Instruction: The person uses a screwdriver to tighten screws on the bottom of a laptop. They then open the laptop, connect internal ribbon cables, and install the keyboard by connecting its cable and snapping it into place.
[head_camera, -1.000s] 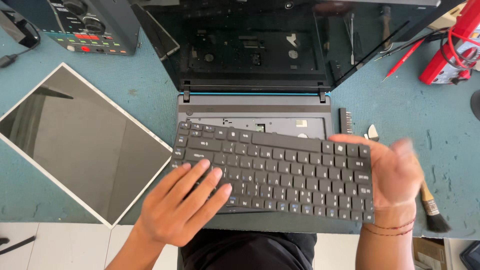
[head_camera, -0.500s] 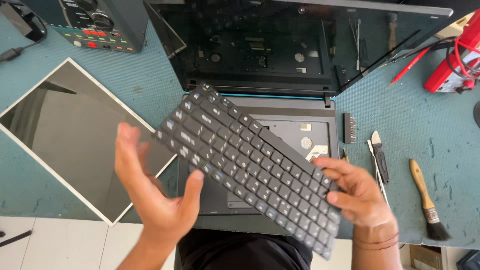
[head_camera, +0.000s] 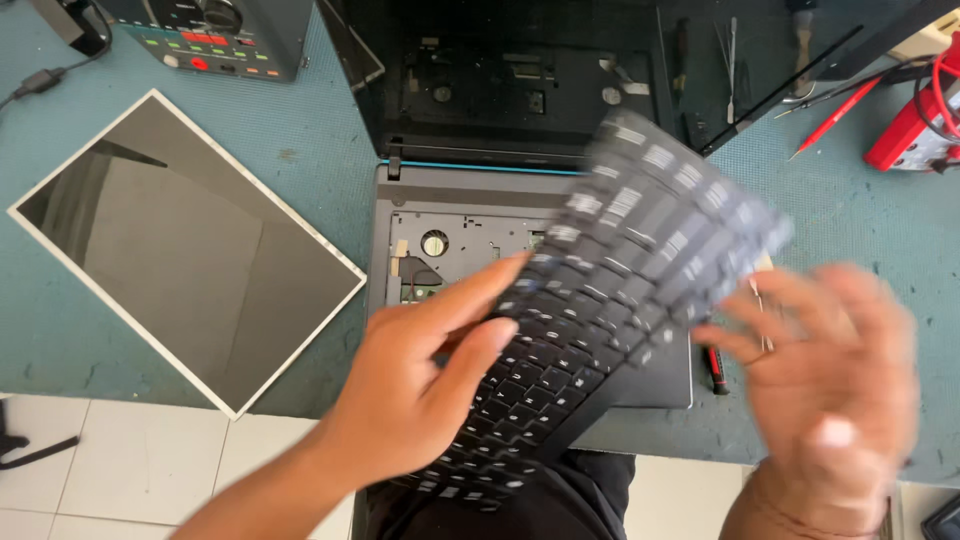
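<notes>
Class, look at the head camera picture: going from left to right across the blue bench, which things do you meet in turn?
Detached screen panel → left hand → black keyboard, lifted over the opened laptop base → blurred right hand → red tool at the far right edge.

- The left hand (head_camera: 420, 385) gripped a black keyboard (head_camera: 600, 300), tilted above the opened laptop base (head_camera: 440, 215).
- The right hand (head_camera: 830, 385), blurred, hovered beside it, fingers spread.
- A detached screen panel (head_camera: 190, 245) lay left.
</notes>
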